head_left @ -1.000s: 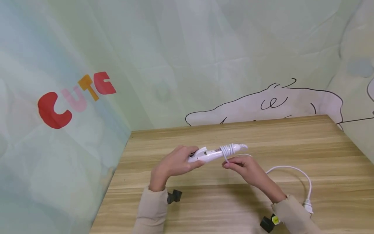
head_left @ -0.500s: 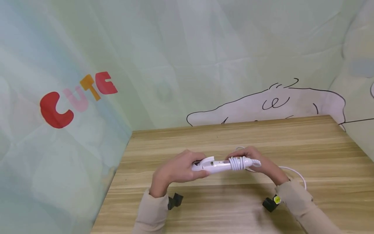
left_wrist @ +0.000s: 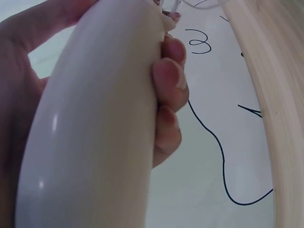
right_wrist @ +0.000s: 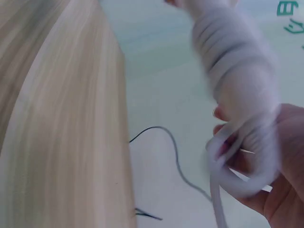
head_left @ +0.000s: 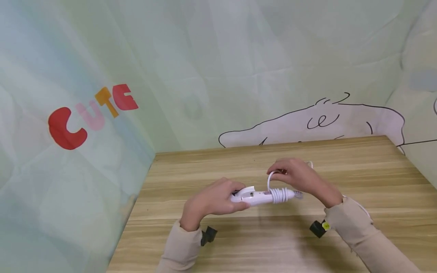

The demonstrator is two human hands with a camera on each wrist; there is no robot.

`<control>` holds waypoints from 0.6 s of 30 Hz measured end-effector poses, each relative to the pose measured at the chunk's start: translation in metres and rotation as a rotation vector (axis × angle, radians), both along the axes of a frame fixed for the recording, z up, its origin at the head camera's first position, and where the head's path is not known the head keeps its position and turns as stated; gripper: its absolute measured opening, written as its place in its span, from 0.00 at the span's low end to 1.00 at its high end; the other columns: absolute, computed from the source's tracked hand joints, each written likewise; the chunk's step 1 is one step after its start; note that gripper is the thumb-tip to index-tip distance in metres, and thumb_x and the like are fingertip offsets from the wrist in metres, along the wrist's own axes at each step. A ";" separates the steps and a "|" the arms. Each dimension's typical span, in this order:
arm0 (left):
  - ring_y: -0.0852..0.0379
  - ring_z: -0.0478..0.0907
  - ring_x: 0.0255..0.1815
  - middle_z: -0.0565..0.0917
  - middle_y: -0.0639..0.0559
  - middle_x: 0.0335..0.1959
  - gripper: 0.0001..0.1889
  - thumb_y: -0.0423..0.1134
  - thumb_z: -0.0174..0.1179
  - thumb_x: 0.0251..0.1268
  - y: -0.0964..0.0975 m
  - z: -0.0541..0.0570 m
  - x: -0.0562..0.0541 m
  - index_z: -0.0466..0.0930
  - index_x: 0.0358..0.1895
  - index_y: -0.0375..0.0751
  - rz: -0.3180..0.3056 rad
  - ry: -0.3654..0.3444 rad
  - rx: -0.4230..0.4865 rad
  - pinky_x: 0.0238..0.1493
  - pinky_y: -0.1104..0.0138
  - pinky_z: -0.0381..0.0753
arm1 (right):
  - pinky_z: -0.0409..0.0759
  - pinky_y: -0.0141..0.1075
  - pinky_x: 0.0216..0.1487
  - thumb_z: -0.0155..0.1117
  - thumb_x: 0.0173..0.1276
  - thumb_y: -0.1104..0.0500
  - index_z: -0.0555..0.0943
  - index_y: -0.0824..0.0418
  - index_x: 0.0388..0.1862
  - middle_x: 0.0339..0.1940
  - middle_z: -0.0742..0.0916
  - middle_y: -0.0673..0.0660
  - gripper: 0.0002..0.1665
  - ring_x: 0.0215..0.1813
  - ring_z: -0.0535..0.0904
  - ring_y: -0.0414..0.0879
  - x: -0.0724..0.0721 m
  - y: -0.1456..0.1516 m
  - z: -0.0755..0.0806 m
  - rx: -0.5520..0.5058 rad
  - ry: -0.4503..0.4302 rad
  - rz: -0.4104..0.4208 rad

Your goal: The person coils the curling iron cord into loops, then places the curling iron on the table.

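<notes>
My left hand (head_left: 218, 197) grips the thick end of a white curling iron (head_left: 259, 198), thumb along its near side. In the left wrist view its smooth white body (left_wrist: 95, 118) fills the palm, with fingertips (left_wrist: 168, 85) curled round the far side. Several turns of white cord (head_left: 280, 195) wrap the handle near its tail end. Above and behind those turns, my right hand (head_left: 295, 175) pinches the loose cord, which rises from the handle to the fingers. The right wrist view shows the wrapped handle (right_wrist: 232, 47) blurred, with the cord's ribbed sleeve bent in a loop.
The wood-grain table (head_left: 198, 163) lies beneath both hands, with a printed cloth backdrop (head_left: 239, 76) behind and to the left. Loose cord (head_left: 358, 206) trails past the right sleeve. Small black mounts (head_left: 318, 229) sit at both wrists; the plug is hidden.
My right hand passes the cord from the near side, behind the handle, and up over its far side. The left hand still holds the curling iron, shifted slightly right and nearer.
</notes>
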State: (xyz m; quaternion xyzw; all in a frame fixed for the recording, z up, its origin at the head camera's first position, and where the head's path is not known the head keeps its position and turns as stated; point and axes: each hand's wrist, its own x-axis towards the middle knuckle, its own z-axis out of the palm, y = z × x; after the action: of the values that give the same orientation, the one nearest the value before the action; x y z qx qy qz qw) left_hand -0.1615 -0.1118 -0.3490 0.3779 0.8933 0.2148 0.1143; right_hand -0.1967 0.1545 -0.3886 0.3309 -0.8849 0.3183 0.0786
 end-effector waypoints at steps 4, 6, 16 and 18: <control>0.67 0.67 0.19 0.71 0.63 0.19 0.12 0.51 0.61 0.59 0.001 -0.003 -0.002 0.72 0.25 0.53 0.027 0.010 -0.029 0.23 0.74 0.67 | 0.77 0.30 0.32 0.72 0.58 0.58 0.86 0.53 0.32 0.29 0.85 0.43 0.04 0.30 0.77 0.33 0.007 -0.006 0.010 0.054 0.137 -0.040; 0.67 0.67 0.20 0.72 0.62 0.20 0.11 0.51 0.61 0.60 0.002 -0.005 -0.004 0.73 0.27 0.52 0.040 0.009 -0.037 0.24 0.73 0.67 | 0.76 0.30 0.31 0.72 0.57 0.58 0.86 0.54 0.31 0.29 0.85 0.44 0.04 0.29 0.77 0.33 0.011 -0.009 0.012 0.081 0.187 -0.061; 0.63 0.71 0.23 0.77 0.58 0.25 0.13 0.52 0.60 0.62 -0.003 -0.019 -0.017 0.78 0.39 0.46 0.138 -0.045 -0.070 0.27 0.70 0.71 | 0.75 0.28 0.29 0.71 0.59 0.57 0.85 0.55 0.32 0.28 0.84 0.45 0.04 0.28 0.76 0.32 0.029 -0.022 0.008 0.128 0.154 -0.158; 0.62 0.72 0.24 0.78 0.58 0.27 0.14 0.52 0.59 0.63 -0.005 -0.021 -0.020 0.79 0.40 0.45 0.164 -0.052 -0.076 0.29 0.69 0.71 | 0.74 0.27 0.29 0.70 0.60 0.57 0.85 0.55 0.33 0.28 0.83 0.45 0.04 0.28 0.75 0.32 0.033 -0.024 0.006 0.129 0.129 -0.175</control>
State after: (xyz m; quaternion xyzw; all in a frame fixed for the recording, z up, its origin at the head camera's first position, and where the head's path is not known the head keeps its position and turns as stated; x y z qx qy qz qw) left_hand -0.1816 -0.1164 -0.3696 0.2931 0.9255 0.1991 0.1338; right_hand -0.1639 0.1304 -0.3821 0.2764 -0.9221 0.2307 0.1417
